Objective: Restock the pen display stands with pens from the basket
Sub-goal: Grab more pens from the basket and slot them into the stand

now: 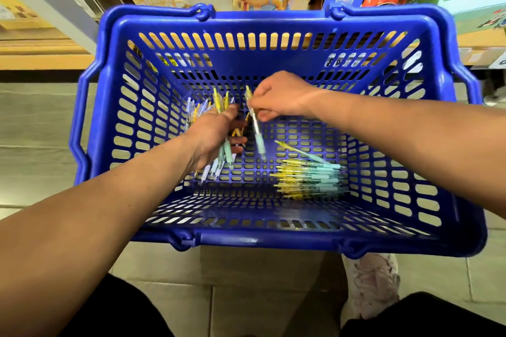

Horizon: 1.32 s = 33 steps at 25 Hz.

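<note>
left hand (216, 131) grips pen bundle (223, 150) inside blue basket (246, 20) | right hand (282, 97) pinches single pen (256, 123) beside bundle | loose pen pile (309, 179) on basket floor, right side

Floor inspection: the tiled floor (164, 268) carries a blue slotted basket (273, 241), which sits directly beneath both your hands. On the basket's bottom, a heap of yellow-and-mint pens (309, 180) lies below and to the right of your right hand (282, 98), yellow ends turned toward your left hand (216, 131). One loose pen (301, 152) rests slanted at the heap's far edge. A pale shoe (369, 282) stands on the floor, nearer to you than either hand.
</note>
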Each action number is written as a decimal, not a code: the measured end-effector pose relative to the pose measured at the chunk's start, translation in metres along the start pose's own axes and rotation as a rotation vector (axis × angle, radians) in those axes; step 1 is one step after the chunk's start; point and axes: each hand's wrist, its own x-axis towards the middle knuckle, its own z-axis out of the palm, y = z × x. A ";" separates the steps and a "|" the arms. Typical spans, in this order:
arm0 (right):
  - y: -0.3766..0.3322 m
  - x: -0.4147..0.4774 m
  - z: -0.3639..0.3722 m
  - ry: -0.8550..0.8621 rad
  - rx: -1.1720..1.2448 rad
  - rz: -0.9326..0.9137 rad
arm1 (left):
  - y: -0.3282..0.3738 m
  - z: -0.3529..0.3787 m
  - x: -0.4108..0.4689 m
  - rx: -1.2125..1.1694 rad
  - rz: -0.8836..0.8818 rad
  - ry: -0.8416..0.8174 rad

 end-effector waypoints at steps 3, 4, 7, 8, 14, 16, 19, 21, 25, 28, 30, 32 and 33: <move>-0.013 0.001 0.016 -0.081 0.401 0.053 | -0.001 0.003 -0.001 -0.088 -0.017 -0.035; -0.012 0.001 0.020 -0.098 0.421 0.041 | -0.002 0.002 -0.001 -0.085 -0.021 -0.032; -0.002 0.000 0.012 -0.141 0.262 -0.006 | -0.001 -0.004 -0.002 -0.034 -0.005 -0.010; 0.004 0.001 0.006 -0.127 0.084 0.000 | -0.001 -0.005 -0.002 -0.023 -0.005 -0.006; 0.056 -0.010 0.015 -0.078 -0.819 0.224 | 0.001 -0.007 -0.005 0.098 0.004 0.021; 0.066 -0.016 0.024 -0.099 -0.870 0.248 | -0.001 -0.008 -0.004 0.105 -0.010 0.045; 0.072 -0.017 0.028 -0.125 -0.888 0.223 | 0.001 -0.007 -0.006 0.073 -0.014 0.032; 0.070 -0.017 0.026 -0.132 -0.878 0.214 | 0.003 -0.006 -0.008 0.027 -0.023 0.033; 0.052 -0.014 0.017 -0.045 -0.638 0.093 | 0.001 -0.004 -0.008 -0.015 -0.031 0.060; 0.022 -0.010 0.015 -0.080 -0.095 0.002 | 0.002 -0.007 -0.005 -0.054 -0.006 0.096; 0.002 -0.008 0.022 -0.135 0.189 -0.009 | 0.002 -0.009 -0.004 -0.072 0.001 0.079; -0.008 -0.007 0.032 -0.147 0.311 -0.021 | 0.002 -0.008 -0.005 -0.088 0.004 0.045; -0.010 -0.008 0.037 -0.152 0.337 -0.031 | 0.002 -0.008 -0.006 -0.099 0.006 0.034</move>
